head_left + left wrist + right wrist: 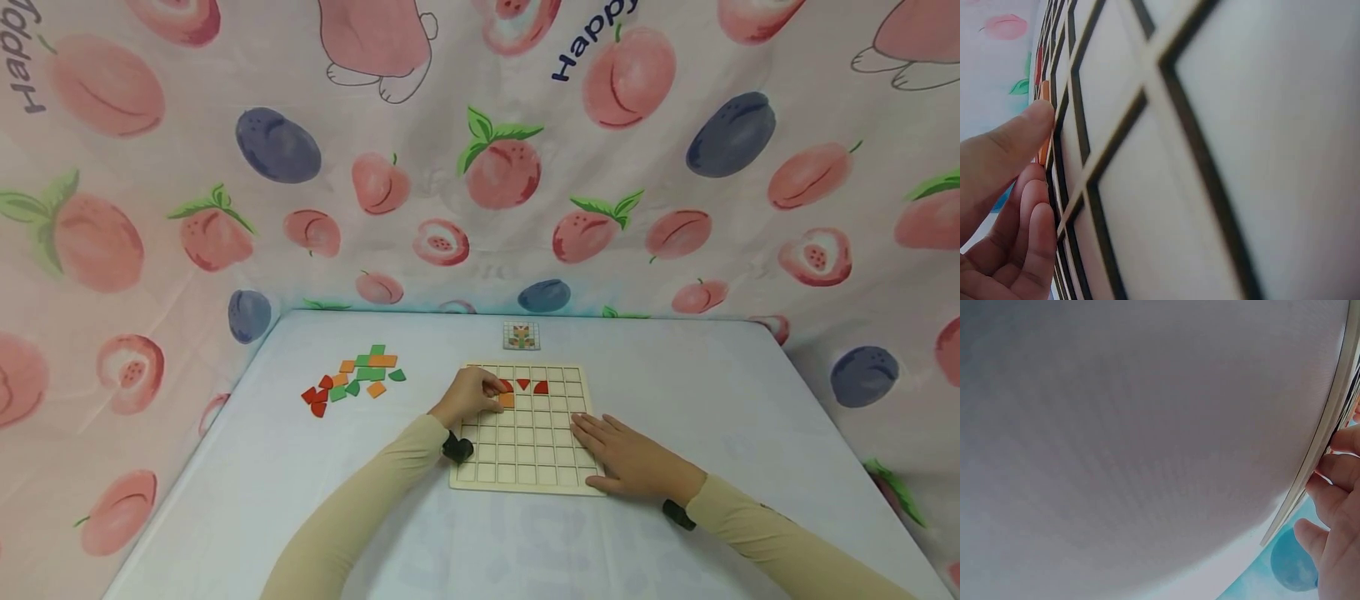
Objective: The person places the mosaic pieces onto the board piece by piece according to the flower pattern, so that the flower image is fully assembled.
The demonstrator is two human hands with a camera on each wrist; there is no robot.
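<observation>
A pale wooden grid board lies on the table. Three red pieces sit in its upper rows: a red triangle, a red quarter-round piece to its right, and another red piece partly behind fingers. My left hand reaches over the board's upper left and pinches an orange square tile between thumb and fingers; the left wrist view shows the orange tile edge-on at the grid. With fingers extended, my right hand rests on the board's right edge. In the right wrist view its fingertips touch the board's rim.
Loose red pieces, green pieces and orange pieces lie scattered left of the board. Behind the board is a small pattern card. A fruit-printed cloth hangs at the table's back.
</observation>
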